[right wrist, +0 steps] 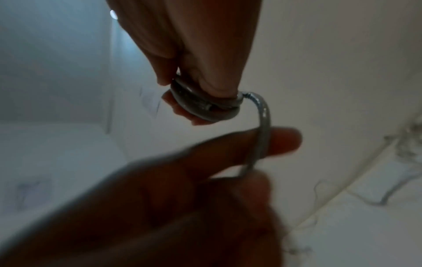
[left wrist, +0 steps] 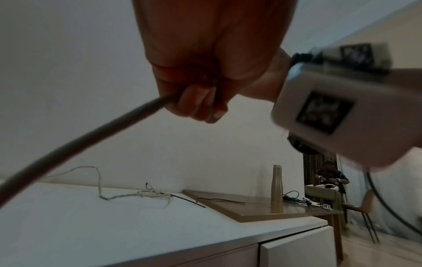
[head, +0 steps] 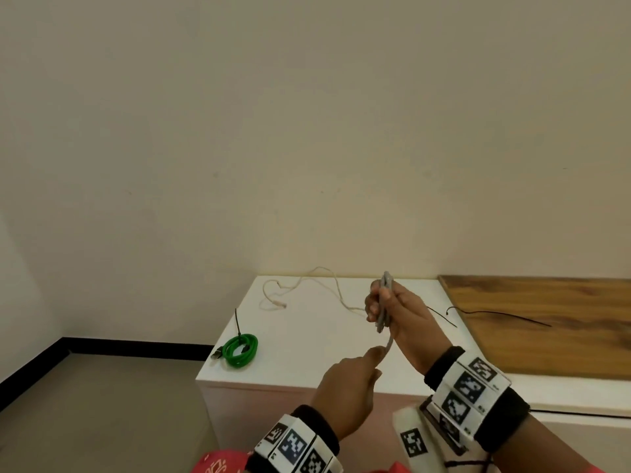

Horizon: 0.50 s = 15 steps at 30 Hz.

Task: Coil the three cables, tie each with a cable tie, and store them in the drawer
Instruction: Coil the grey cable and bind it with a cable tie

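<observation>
My right hand (head: 379,307) grips a small coil of grey cable (head: 384,303) upright above the white cabinet top (head: 307,346). The coil's loops (right wrist: 205,106) show in the right wrist view, held between thumb and fingers. My left hand (head: 377,361) pinches the grey tail (head: 387,348) just below the coil; the tail (left wrist: 91,137) runs out of that fist. A green cable (head: 240,349), coiled and bound with a black tie, lies at the cabinet's left front. A loose white cable (head: 307,291) sprawls at the back. Two black cable ties (head: 440,315) (head: 505,315) lie to the right.
A wooden tabletop (head: 546,322) adjoins the cabinet on the right and carries a metal bottle (left wrist: 277,184) and some wires. White drawer fronts (left wrist: 297,249) sit below the cabinet top. The wall stands close behind; floor opens to the left.
</observation>
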Available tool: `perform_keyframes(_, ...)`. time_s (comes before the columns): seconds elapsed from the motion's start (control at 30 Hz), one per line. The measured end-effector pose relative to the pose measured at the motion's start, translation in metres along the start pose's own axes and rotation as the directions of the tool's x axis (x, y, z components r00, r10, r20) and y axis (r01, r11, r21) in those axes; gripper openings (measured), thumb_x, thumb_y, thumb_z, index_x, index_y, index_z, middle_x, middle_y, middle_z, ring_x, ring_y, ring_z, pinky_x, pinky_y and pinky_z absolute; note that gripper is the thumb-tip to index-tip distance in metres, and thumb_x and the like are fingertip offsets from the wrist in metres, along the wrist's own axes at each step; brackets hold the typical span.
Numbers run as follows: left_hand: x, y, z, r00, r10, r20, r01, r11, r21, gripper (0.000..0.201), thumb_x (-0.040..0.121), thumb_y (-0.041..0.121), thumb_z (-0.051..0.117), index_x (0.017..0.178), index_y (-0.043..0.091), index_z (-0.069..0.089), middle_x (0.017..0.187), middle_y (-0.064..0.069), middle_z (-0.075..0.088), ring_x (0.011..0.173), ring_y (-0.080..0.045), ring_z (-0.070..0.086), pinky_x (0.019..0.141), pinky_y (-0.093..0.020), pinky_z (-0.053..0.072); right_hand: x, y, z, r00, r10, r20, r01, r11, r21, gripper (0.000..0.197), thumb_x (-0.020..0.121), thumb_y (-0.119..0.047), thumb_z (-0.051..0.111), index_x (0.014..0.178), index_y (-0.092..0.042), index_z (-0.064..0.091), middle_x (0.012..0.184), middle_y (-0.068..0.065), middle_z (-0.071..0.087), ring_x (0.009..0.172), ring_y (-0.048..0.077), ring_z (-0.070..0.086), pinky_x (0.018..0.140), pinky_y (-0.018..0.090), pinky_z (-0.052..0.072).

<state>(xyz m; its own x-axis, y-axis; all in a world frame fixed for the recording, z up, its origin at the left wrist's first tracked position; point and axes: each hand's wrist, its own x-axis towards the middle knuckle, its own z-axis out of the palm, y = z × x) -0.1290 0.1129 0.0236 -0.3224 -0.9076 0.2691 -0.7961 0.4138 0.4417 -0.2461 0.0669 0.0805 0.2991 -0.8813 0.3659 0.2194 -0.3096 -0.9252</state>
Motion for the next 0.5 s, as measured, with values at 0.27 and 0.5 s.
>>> perform_keyframes(0.27,-0.009,-0.009,-0.008,0.996,-0.023,-0.092,0.021,1.000,-0.021,0.026,0.093,0.036,0.042,0.097,0.015,0.055,0.078,-0.008,0.066,0.074,-0.027,0.060,0.057,-0.026,0.033,-0.003,0.022,-0.011,0.985,0.042,0.167,0.137,0.395,-0.909,0.014,0.095,-0.022,0.043,0.092,-0.011,0.052,0.085,0.000,0.053,0.075,0.013,0.041,0.066,0.022,0.026)
perform_keyframes(0.5,0.000,-0.040,-0.030,0.958,0.063,-0.281,-0.037,0.995,0.097,0.059,0.077,0.064,0.021,0.080,0.018,0.058,0.071,-0.002,0.065,0.063,-0.017,0.055,0.050,-0.014,0.023,-0.007,0.021,-0.011,0.944,0.239,0.230,0.147,0.320,-0.936,0.028,0.098,-0.032,0.030,0.074,-0.019,0.035,0.066,-0.006,0.041,0.058,0.011,0.037,0.055,0.025,0.027)
